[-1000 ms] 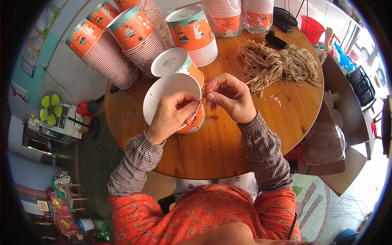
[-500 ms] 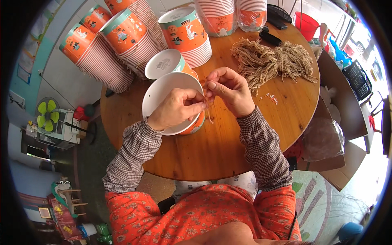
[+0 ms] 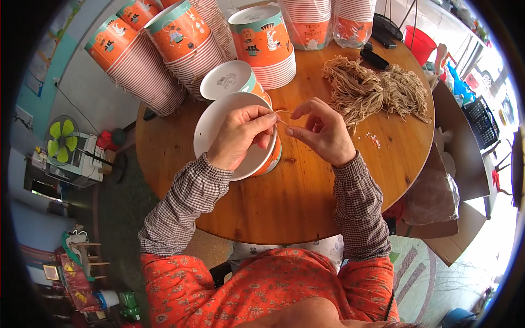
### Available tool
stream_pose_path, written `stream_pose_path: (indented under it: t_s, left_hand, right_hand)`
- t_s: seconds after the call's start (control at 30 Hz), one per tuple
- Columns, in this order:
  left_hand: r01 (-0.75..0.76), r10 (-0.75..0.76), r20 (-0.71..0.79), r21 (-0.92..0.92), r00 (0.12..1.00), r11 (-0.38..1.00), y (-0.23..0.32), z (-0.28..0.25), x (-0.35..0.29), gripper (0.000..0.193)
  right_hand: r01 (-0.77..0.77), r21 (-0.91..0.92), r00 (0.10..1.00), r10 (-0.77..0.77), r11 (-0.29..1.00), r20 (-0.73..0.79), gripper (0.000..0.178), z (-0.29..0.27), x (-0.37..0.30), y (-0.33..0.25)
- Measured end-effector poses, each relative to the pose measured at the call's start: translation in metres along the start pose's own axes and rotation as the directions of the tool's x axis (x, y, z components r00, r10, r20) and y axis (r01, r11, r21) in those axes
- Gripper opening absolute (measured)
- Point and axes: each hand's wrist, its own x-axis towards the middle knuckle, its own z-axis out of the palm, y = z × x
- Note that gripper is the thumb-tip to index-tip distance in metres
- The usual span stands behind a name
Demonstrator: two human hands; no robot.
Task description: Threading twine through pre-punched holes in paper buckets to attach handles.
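Note:
My left hand (image 3: 243, 134) pinches a thin tan cord (image 3: 284, 112) between thumb and forefinger, over the rim of a paper bucket (image 3: 205, 131). The bucket lies tilted on its side, its white inside facing me and a small hole in its wall. From the pinch a small loop of cord sticks out toward my right hand (image 3: 324, 134). That hand is open, thumb and forefinger apart, close to the loop; whether a fingertip touches the cord I cannot tell. Just behind lies another bucket (image 3: 227, 81), its white base toward me.
Nested stacks of orange-and-green buckets (image 3: 178, 38) stand along the back left of the round wooden table (image 3: 284, 202). A bundle of tan cords (image 3: 377, 90) lies at the right, with small pale beads (image 3: 373, 140) before it. Bagged buckets (image 3: 306, 33) stand behind. Cardboard boxes (image 3: 459, 213) flank the table's right side.
My right hand has let go of the cord and moved a little right, its fingers spreading. A loop now shows at my left fingertips. The whole view has shifted slightly.

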Motion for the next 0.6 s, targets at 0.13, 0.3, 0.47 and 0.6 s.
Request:
stream_pose_path:
  t_s: [0.13,0.3,0.47,0.6]
  left_hand:
    - [-0.002,0.002,0.01,-0.026,1.0,1.0,0.0,-0.002,0.002,0.016]
    - [-0.002,0.001,-0.013,-0.055,1.0,0.998,-0.001,0.0,0.005,0.015]
    - [-0.049,0.049,0.001,-0.001,0.999,0.999,-0.002,0.001,0.006,0.015]
    - [-0.139,0.144,-0.024,0.148,0.989,0.979,-0.007,0.008,-0.003,0.016]
  right_hand:
    - [0.032,-0.066,0.999,-0.031,0.997,0.01,0.015,-0.002,0.001,0.005]
    - [0.065,-0.061,0.998,-0.065,0.996,0.004,0.013,-0.003,0.001,0.002]
    - [0.058,-0.08,0.998,-0.054,0.995,0.045,0.011,-0.003,0.0,0.008]
    - [0.105,-0.069,0.987,-0.095,0.992,0.132,0.009,-0.006,0.001,0.01]
